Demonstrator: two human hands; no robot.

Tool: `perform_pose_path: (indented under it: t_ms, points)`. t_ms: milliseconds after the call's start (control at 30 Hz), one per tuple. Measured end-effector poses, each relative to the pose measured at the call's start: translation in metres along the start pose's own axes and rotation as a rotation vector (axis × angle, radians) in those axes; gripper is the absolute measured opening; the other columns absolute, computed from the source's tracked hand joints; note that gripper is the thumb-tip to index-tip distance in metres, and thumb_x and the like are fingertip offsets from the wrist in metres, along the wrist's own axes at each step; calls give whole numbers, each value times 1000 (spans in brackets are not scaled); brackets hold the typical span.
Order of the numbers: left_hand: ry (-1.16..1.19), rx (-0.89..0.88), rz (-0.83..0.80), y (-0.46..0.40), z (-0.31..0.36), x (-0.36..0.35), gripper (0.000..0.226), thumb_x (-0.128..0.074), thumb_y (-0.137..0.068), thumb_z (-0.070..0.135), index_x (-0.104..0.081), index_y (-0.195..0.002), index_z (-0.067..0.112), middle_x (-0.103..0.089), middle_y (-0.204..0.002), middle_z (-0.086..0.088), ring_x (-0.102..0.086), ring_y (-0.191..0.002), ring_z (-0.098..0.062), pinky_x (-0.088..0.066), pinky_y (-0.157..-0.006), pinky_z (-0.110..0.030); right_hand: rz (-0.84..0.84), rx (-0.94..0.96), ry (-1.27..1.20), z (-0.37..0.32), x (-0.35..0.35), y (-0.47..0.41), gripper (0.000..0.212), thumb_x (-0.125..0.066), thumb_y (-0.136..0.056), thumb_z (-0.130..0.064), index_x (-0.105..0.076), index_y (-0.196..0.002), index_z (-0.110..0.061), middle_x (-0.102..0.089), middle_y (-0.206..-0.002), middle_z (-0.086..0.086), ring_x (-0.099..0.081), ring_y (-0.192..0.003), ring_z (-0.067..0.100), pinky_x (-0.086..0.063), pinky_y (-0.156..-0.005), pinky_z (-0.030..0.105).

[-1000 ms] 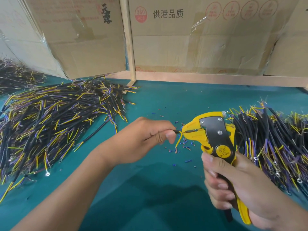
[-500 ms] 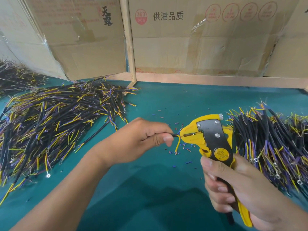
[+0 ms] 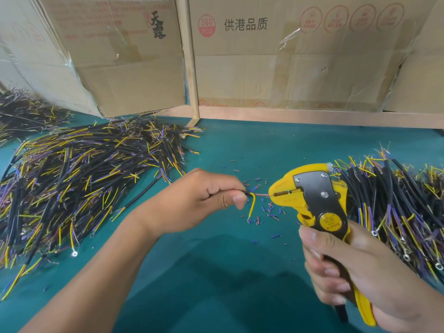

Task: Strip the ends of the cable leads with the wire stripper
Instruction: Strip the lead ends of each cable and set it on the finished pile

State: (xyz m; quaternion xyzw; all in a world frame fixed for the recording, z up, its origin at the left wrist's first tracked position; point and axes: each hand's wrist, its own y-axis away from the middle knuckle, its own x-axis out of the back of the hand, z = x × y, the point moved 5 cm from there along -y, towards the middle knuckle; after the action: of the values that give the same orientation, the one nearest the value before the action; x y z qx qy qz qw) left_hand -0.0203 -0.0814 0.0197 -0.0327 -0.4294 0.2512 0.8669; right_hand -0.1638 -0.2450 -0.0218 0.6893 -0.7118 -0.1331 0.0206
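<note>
My left hand [image 3: 206,199] pinches a short black cable [image 3: 247,194] at its end, where thin leads fan out. A yellow lead [image 3: 252,206] hangs down from it, a blue one points up, and a pink lead [image 3: 262,194] runs right toward the jaws of the wire stripper [image 3: 312,198]. My right hand [image 3: 355,272] grips the yellow-and-black handles of the stripper. Its nose is a short gap right of my left fingertips.
A big heap of black cables with yellow and purple leads [image 3: 79,179] lies left on the green table [image 3: 216,272]. Another heap [image 3: 396,207] lies right, behind the stripper. Tiny insulation offcuts [image 3: 269,212] litter the middle. Cardboard boxes [image 3: 288,56] stand along the back.
The stripper and my left hand have drawn apart. The pink lead now shows stretched between the cable end and the jaws, where before the jaws sat right against my fingertips.
</note>
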Motion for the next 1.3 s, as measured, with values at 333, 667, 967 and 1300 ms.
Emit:
perform_pose_path:
  t_ms: [333,667,967,1300]
  points:
    - [-63,-29,-21,-1,-2,0,35,-44,-102,43,-63,-87,18,-39,-65,0,-29,-58,-12,-26,-53,-18,-47,-29,30,2,6,-4,50,-80,-68,-44,-44,-57,-11,-29,-55,8,-27,-39,18,-32,-42,26]
    - [-103,-33,113,-2,4,6,26,-48,-103,29,-63,-86,18,-36,-61,15,-30,-53,-1,-24,-51,-9,-148,4,-266,4,18,-16,28,-81,-76,-21,-66,-91,-2,-50,-79,21,-53,-71,35,-54,-72,46]
    - [12,-33,131,-3,5,-1,29,-50,-102,32,-63,-91,9,-29,-61,13,-24,-55,-5,-23,-50,-15,-323,-4,-201,11,3,-13,25,-76,-85,-23,-65,-97,-4,-55,-86,23,-55,-80,35,-51,-79,44]
    - [12,-46,85,-4,12,-5,29,-48,-100,32,-65,-94,9,-35,-59,19,-27,-53,-3,-23,-51,-9,-339,41,-190,9,1,-11,34,-83,-81,-31,-64,-94,-7,-52,-81,19,-52,-75,32,-50,-78,45]
